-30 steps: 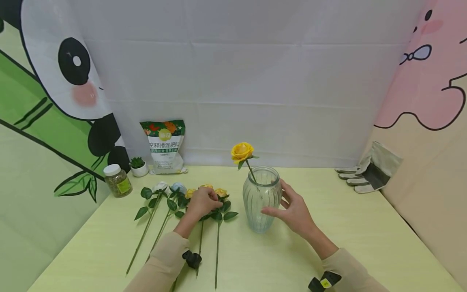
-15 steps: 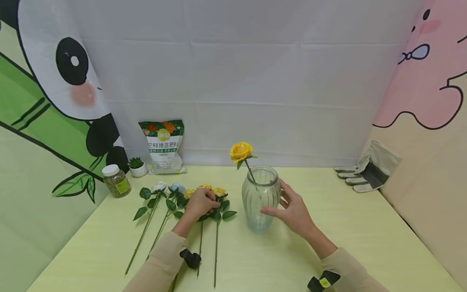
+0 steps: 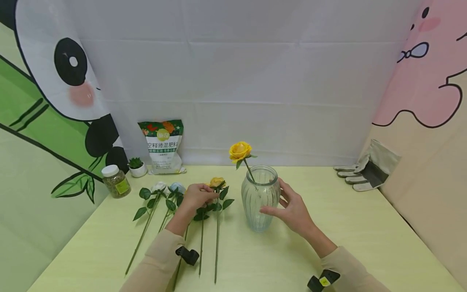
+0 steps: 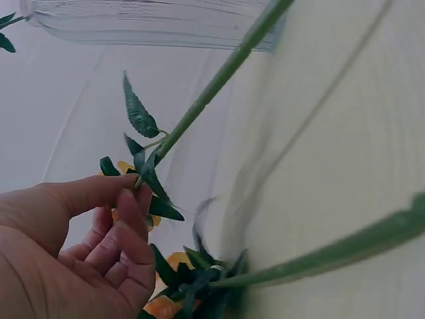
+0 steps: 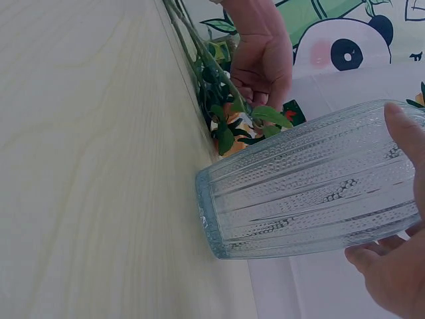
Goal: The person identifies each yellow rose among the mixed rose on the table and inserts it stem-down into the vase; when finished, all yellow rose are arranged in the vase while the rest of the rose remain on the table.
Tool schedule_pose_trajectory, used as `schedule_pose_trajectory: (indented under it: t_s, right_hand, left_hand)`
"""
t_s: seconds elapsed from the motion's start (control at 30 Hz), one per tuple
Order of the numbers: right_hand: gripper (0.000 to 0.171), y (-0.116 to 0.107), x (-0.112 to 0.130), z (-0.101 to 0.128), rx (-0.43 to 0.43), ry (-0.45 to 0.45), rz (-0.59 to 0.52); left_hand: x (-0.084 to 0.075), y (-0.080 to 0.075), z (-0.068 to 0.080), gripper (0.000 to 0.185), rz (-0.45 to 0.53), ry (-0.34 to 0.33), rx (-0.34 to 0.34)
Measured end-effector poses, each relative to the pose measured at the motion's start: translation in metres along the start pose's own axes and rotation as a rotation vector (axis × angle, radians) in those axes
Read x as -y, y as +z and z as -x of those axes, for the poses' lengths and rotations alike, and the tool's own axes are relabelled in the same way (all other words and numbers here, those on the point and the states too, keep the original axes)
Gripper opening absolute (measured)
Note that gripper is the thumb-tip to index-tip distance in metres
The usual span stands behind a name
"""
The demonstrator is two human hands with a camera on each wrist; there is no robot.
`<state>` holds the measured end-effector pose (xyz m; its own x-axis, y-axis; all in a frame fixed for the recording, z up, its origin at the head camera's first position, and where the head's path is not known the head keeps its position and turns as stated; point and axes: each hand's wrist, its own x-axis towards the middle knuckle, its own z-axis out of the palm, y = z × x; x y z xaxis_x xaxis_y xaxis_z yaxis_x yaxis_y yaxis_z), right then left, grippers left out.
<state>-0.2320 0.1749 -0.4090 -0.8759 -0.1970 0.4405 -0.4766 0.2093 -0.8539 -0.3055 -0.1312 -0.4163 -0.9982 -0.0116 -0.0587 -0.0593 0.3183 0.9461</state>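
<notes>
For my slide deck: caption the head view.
Left hand lifts a yellow rose while right hand steadies the glass vase.

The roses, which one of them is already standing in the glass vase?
The yellow rose whose stem runs down into the glass vase. The other roses lie on the table, one with its head raised in the left hand.
</notes>
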Motion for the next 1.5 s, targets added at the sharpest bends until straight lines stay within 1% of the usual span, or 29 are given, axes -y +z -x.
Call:
schedule_pose_trajectory:
  t_s: [0.07, 0.2, 0.23, 0.3, 0.4, 0.5, 0.53, 0.57, 0.63, 0.7, 0.8, 0.83, 0.93, 1.17, 1.3, 1.4, 1.5]
  right_hand:
    - [0.093, 0.000, 0.000, 0.000, 0.001, 0.000, 0.002]
    - [0.093, 0.000, -0.002, 0.000, -0.001, -0.001, 0.005]
    - [0.093, 0.000, -0.002, 0.000, -0.002, -0.001, 0.007]
    - [0.093, 0.000, -0.002, 0.000, -0.004, 0.000, 0.010]
    - [0.093, 0.000, -0.001, 0.000, -0.006, 0.004, 0.015]
    - [0.094, 0.000, -0.001, 0.000, -0.006, 0.009, 0.019]
    - [0.094, 0.000, -0.001, 0.000, -0.006, 0.010, 0.019]
    - [0.094, 0.000, -0.001, 0.001, -0.005, 0.010, 0.019]
    - [0.094, 0.000, -0.001, 0.001, -0.004, 0.010, 0.016]
    - [0.094, 0.000, -0.001, 0.001, -0.002, 0.009, 0.013]
    - [0.094, 0.000, -0.002, 0.001, -0.002, 0.010, 0.013]
    - [0.094, 0.000, -0.002, 0.001, -0.003, 0.011, 0.016]
    - [0.094, 0.000, -0.003, 0.000, -0.008, 0.016, 0.025]
    - [0.094, 0.000, -0.002, -0.001, -0.009, 0.025, 0.025]
    - [0.095, 0.000, -0.001, -0.001, -0.009, 0.027, 0.020]
    - [0.094, 0.000, -0.002, 0.000, -0.008, 0.024, 0.017]
    - [0.094, 0.000, -0.002, 0.000, -0.008, 0.023, 0.015]
  left_hand:
    - [-0.004, -0.003, 0.001, 0.019, 0.054, -0.028, 0.015]
    - [-0.008, -0.007, 0.001, 0.023, 0.185, -0.057, 0.043]
    - [-0.008, -0.008, 0.001, 0.023, 0.225, -0.055, 0.050]
    - [-0.009, -0.009, 0.001, 0.026, 0.272, -0.051, 0.050]
    - [-0.010, -0.010, 0.001, 0.031, 0.319, -0.048, 0.052]
    - [-0.011, -0.011, 0.001, 0.025, 0.342, -0.053, 0.061]
    - [-0.011, -0.011, 0.001, 0.026, 0.359, -0.059, 0.065]
    - [-0.011, -0.011, 0.001, 0.034, 0.381, -0.067, 0.067]
    - [-0.012, -0.011, 0.001, 0.055, 0.427, -0.084, 0.069]
    - [-0.012, -0.011, 0.001, 0.070, 0.490, -0.103, 0.070]
    - [-0.014, -0.011, 0.002, 0.080, 0.567, -0.118, 0.075]
    - [-0.015, -0.011, 0.003, 0.079, 0.582, -0.117, 0.077]
    - [-0.017, -0.010, 0.003, 0.075, 0.600, -0.104, 0.087]
    - [-0.021, -0.008, 0.003, 0.061, 0.570, -0.090, 0.064]
    - [-0.022, -0.007, 0.002, 0.051, 0.595, -0.078, 0.059]
    - [-0.022, -0.007, 0.002, 0.050, 0.607, -0.074, 0.055]
    - [-0.022, -0.007, 0.003, 0.054, 0.591, -0.077, 0.048]
